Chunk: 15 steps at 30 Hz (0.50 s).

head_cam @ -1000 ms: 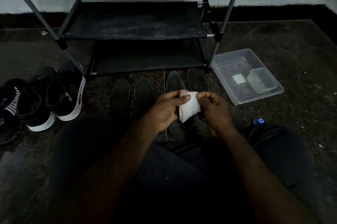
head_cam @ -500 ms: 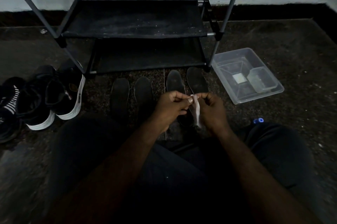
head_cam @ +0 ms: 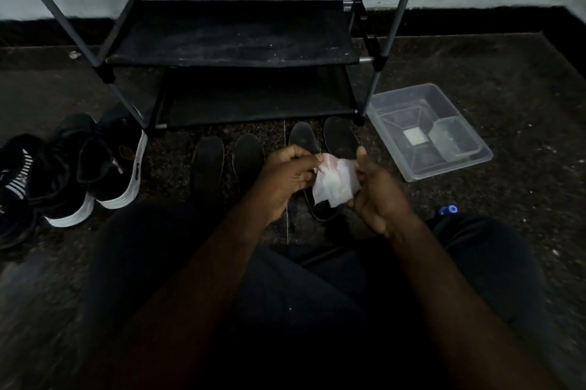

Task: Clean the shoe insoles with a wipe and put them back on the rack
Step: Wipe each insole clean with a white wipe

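A white wipe (head_cam: 335,182) is spread between my two hands, above the floor in front of me. My left hand (head_cam: 287,177) pinches its left edge and my right hand (head_cam: 374,189) holds its right edge. Several dark insoles lie in a row on the floor before the rack: one at the left (head_cam: 207,164), one beside it (head_cam: 249,156), and two further right (head_cam: 302,139) (head_cam: 340,139), partly hidden behind my hands and the wipe. The black shoe rack (head_cam: 234,37) stands behind them with bare shelves.
A clear plastic tub (head_cam: 469,164) with a small container and a white pad inside sits on the floor at the right. Black-and-white sneakers (head_cam: 117,167) stand at the left. A small blue object (head_cam: 448,208) lies by my right knee. My legs fill the foreground.
The wipe was flat between my hands, then bunched into a narrow strip, and is now opened out again. My hands have moved slightly apart.
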Each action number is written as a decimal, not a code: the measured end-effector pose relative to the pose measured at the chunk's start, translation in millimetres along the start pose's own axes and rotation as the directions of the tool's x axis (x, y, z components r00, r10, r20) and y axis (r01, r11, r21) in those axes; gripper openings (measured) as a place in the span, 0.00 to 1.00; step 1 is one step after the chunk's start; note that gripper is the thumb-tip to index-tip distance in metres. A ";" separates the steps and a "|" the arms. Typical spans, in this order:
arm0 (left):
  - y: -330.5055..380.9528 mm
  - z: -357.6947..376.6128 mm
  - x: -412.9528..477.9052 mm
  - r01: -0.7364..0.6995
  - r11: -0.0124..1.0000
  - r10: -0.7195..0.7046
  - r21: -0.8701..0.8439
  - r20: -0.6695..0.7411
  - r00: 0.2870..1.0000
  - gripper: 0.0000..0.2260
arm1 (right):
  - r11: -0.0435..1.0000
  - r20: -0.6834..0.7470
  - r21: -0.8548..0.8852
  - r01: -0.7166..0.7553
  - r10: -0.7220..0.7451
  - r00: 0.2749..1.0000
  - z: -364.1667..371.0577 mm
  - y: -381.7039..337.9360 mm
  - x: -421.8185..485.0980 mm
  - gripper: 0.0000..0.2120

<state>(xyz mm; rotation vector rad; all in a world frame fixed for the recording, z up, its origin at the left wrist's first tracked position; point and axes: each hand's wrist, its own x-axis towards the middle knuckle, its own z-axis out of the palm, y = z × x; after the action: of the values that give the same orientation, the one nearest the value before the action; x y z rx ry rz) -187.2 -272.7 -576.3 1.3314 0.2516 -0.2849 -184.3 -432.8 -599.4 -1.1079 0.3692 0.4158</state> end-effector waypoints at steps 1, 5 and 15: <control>0.7 -0.4 0.2 0.007 1.000 -0.006 -0.023 0.016 1.000 0.07 | 0.997 0.073 -0.017 -0.072 0.073 0.995 1.4 -2.0 -2.2 0.28; 2.2 -0.7 -0.3 0.045 0.996 -0.042 -0.081 0.038 0.998 0.05 | 0.973 0.239 0.071 -0.220 0.198 0.951 5.8 -3.7 -7.3 0.30; -5.5 -7.2 5.1 -0.073 0.981 0.123 0.182 -0.279 0.952 0.08 | 0.998 -0.029 -0.001 0.061 -0.061 0.998 3.9 -1.9 2.3 0.11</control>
<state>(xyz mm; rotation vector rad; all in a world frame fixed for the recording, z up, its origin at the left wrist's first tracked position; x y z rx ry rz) -184.4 -267.2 -584.6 1.5503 0.4121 -0.0251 -181.0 -429.6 -597.5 -1.1231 0.3603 0.3456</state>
